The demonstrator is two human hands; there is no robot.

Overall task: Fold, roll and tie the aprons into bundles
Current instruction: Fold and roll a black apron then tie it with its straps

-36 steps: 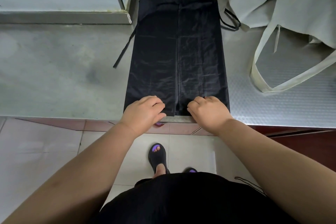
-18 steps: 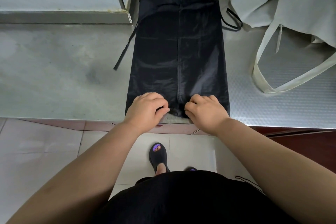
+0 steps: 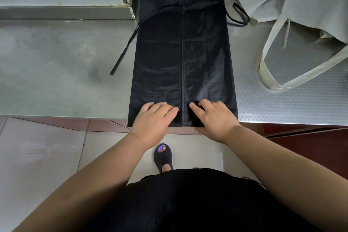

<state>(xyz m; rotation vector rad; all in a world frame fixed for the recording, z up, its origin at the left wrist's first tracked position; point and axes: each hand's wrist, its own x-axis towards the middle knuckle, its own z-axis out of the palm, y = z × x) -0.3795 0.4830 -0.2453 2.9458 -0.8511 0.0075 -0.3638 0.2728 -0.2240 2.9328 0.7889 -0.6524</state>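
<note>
1. Task item. I see the black apron (image 3: 180, 62) lying on the worktop (image 3: 56, 81), folded lengthwise into one long narrow strip. A centre seam line runs from the far end towards me. The near hem slightly overhangs the front edge of the worktop. One black tie (image 3: 124, 51) trails off the strip's left side; a second tie (image 3: 238, 15) loops out at the far right.

2. Left hand (image 3: 153, 118). Palm down on the near hem, left of the seam line. Fingers bent onto the cloth, thumb hidden; I cannot tell whether it grips.

3. Right hand (image 3: 214, 118). Palm down on the near hem, right of the seam line. Fingers spread and flat on the cloth, gripping nothing.

4. Surroundings. A beige fabric item (image 3: 301, 5) with a long strap lies on the worktop to the right, apart from the apron. A black sandal (image 3: 162, 156) stands on the tiled floor below.
</note>
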